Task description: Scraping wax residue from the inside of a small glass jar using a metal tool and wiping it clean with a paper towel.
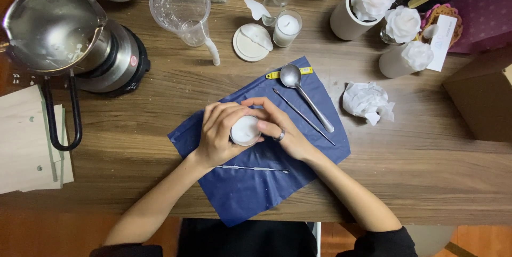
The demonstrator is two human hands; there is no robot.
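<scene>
Both your hands, left hand (pixel 220 134) and right hand (pixel 277 123), curl closed around the small white candle (pixel 245 130) on the blue sheet (pixel 256 182). Squeeze unevenly and soft wax may dent, or your wrist could nudge the thin metal pick (pixel 250 168).

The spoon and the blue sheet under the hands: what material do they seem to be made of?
Spoon: likely polished metal, since its bowl is silvery and reflects light. Blue sheet: probably thin plastic or coated paper; it lies flat with creases and a slight sheen.
</scene>
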